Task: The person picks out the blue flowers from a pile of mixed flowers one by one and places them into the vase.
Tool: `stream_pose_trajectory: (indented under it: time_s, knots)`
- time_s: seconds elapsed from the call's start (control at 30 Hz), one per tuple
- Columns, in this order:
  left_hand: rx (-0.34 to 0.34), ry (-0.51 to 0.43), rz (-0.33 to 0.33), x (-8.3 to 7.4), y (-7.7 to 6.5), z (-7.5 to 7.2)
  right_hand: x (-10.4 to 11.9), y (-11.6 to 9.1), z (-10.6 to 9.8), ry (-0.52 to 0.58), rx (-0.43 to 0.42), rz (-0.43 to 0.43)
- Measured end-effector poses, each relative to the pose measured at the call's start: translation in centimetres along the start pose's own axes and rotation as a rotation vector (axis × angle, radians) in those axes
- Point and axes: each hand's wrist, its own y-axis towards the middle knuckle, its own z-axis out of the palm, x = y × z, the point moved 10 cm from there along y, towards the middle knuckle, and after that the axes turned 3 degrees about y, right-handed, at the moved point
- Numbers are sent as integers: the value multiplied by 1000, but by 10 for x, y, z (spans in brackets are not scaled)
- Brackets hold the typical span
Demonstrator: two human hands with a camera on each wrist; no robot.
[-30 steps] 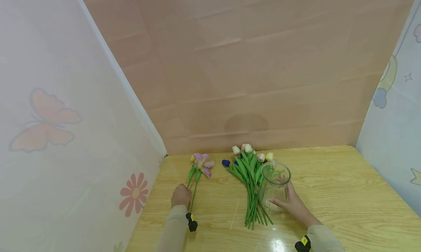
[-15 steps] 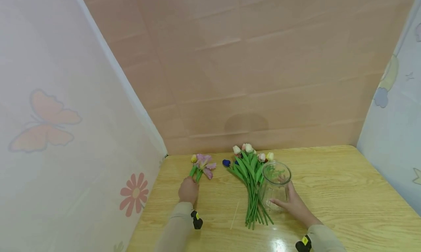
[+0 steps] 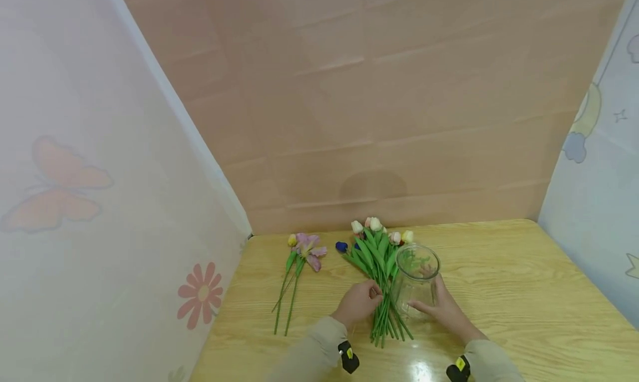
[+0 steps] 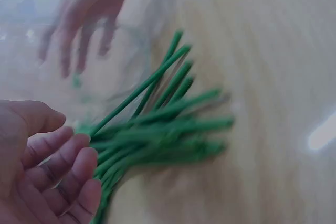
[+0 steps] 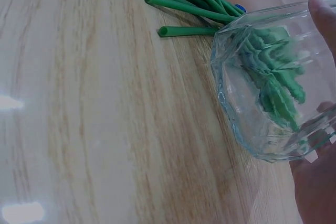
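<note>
Many green stems [image 3: 383, 322] — left fingers [image 4: 79, 172] loosely curled alongside — right fingers [image 3: 440, 293] holding glass jar [image 3: 412, 292].

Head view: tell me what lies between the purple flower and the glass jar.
In the head view, the tulip bunch, with the left hand at its stems.

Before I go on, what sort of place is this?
Probably a makeshift booth for staged tabletop work: a creased brown backdrop stands behind the wood-grain table, pale printed panels flank it, and a person handles flowers and a jar there.
</note>
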Motion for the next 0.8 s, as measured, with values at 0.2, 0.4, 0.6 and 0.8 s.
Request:
stream_pose_trajectory:
  time_s: [0.2, 0.4, 0.6, 0.8]
  knots:
    - [23, -51, -113, -1, -1, 34, 0, 1, 0, -4, -1, 19]
    - [-37, -63, -180, 5, 6, 40, -1, 0, 0, -6, 5, 26]
    - [-27, -303, -237, 8, 10, 43, -1, 1, -2, -9, -13, 4]
    - [-29, -481, -270, 11, 10, 43, -2, 1, -1, -19, -2, 35]
